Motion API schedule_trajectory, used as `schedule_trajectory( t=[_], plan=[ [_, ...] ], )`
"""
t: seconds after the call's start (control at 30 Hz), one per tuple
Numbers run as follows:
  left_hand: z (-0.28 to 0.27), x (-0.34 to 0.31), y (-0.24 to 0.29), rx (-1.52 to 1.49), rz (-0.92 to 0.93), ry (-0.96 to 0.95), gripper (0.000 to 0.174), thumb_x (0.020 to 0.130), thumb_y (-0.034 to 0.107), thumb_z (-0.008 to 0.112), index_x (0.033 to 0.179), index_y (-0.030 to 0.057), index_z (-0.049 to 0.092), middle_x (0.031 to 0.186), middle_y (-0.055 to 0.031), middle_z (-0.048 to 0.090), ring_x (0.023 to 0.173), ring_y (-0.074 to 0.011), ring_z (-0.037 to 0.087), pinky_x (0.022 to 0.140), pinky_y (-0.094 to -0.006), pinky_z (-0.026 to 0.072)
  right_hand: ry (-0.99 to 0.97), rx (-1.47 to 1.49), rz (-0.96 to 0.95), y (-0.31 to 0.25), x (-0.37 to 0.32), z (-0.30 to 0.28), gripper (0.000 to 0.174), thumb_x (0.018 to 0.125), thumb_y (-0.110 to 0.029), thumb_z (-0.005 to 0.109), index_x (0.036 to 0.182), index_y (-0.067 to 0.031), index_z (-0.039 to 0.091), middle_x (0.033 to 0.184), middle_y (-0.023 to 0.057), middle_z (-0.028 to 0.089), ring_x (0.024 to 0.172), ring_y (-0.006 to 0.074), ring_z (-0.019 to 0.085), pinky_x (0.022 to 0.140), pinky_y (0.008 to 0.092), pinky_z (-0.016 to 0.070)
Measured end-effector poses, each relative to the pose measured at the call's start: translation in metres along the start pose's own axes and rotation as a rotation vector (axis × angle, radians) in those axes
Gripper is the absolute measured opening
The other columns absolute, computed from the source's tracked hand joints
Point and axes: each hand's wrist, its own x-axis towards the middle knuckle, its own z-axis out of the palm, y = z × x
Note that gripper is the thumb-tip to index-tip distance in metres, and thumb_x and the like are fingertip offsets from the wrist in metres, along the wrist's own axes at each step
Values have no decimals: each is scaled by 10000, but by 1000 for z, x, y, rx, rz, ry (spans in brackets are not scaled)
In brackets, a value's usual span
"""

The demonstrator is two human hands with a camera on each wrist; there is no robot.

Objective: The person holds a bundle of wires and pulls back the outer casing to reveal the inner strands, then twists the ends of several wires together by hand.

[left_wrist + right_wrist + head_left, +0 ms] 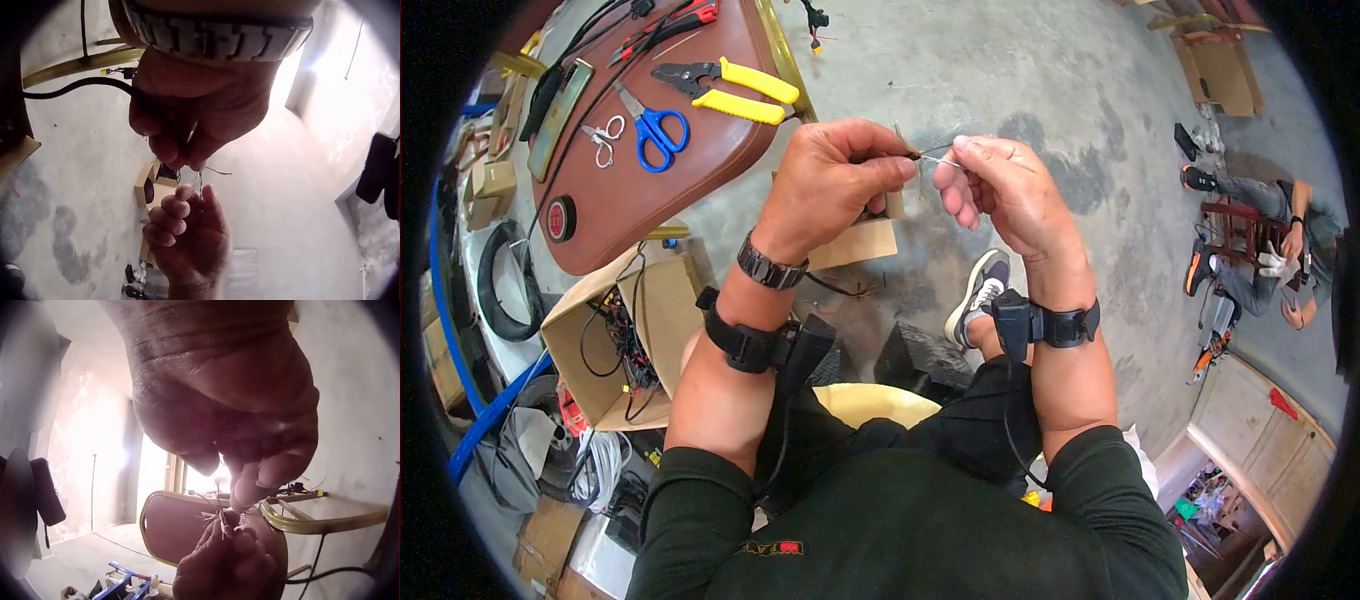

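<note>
In the head view my left hand (840, 180) pinches the end of a black cable between thumb and forefinger, its thin bare wires (943, 160) poking out past the fingertips. The cable (81, 82) runs back from that hand in the left wrist view. Facing it, my right hand (1010, 190) pinches one thin wire between thumb and forefinger, its other fingers loosely curled. Several frayed strands (219, 515) fan out above the left fingertips in the right wrist view.
Yellow-handled wire strippers (745, 92), blue scissors (662, 138), small folding scissors (604, 140) and a tape roll (561, 219) lie on a brown chair seat (720, 165) at left. Below stands a cardboard box (665, 310) holding cables. Another person (1270, 225) sits at right.
</note>
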Motion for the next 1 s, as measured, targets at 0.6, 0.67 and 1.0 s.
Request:
schedule_trajectory(
  t=[0.6,0.67,1.0],
  plan=[
    [-8,0,9,-5,-96,-11,131,889,103,696,970,0,708,729,-21,665,545,-47,552,468,-191,422,331,-999,-877,6,1,10,121,889,-140,679,856,-24,670,687,110,600,599,157,577,566,311,448],
    [-6,0,8,-6,-95,14,125,885,96,699,968,3,709,724,-16,661,549,-48,555,475,-192,429,304,-777,-654,10,0,10,165,914,-175,655,850,-23,669,689,87,618,606,139,580,571,296,456],
    [5,1,-4,108,81,20,111,820,53,719,919,4,731,719,6,658,642,-52,559,574,-232,466,-1,-151,-92,2,0,6,192,932,-193,578,875,-34,669,726,-1,636,608,64,560,547,207,432]
  ],
)
